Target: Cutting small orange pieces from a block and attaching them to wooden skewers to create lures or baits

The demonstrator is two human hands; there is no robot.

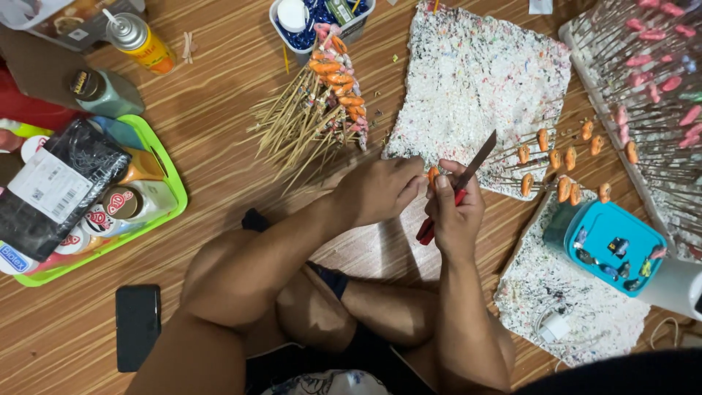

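At nine o'clock I see a green tray (170, 192) on the floor (219, 110), packed with round red-and-white labelled lids and a black packet (58, 186) carrying a white rectangular label. At eleven o'clock stand a yellow-orange spray can (142, 40) and a grey-green bottle (106, 91) with a dark cap. A tub (322, 18) of blue bits sits at twelve, and a teal box (614, 245) at three o'clock. A black phone (137, 325) lies at seven.

In the centre, my left hand (380, 190) has its grip closed, fingertips pinching a small orange piece (433, 175). My right hand (453, 216) has its grip wrapped tight round the red handle of a knife (468, 175), blade pointing up toward one o'clock, its base just beside the orange piece. A bundle of skewers (314, 117) topped with orange pieces lies at twelve, near the left hand. More orange-tipped sticks stand in a speckled foam slab (475, 80) at two o'clock.
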